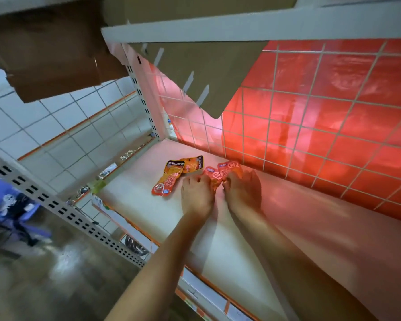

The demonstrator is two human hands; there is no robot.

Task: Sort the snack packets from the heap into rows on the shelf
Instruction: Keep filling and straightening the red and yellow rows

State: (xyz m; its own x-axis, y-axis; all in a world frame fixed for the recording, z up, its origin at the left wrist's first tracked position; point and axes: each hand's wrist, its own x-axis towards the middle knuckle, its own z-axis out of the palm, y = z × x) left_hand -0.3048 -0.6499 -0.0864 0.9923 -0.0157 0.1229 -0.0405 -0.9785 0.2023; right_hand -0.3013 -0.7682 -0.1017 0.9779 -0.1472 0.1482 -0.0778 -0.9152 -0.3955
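Observation:
On the white shelf (148, 209), near the back mesh, lie two orange snack packets: one (169, 179) stretched toward me and one (193, 163) behind it. To their right sit two red packets side by side. My left hand (196, 195) has its fingertips on the left red packet (212, 176). The right red packet (229, 169) is touched at its near edge by my right hand (242, 191). Whether the fingers pinch the packets or only press on them is hidden by the hands.
A red wire-mesh back panel (310, 126) closes the shelf's rear. Cardboard (195, 72) hangs from the shelf above. Perforated uprights (63, 209) frame the unit on the left. A white tiled wall and a blue stool (12, 205) lie beyond.

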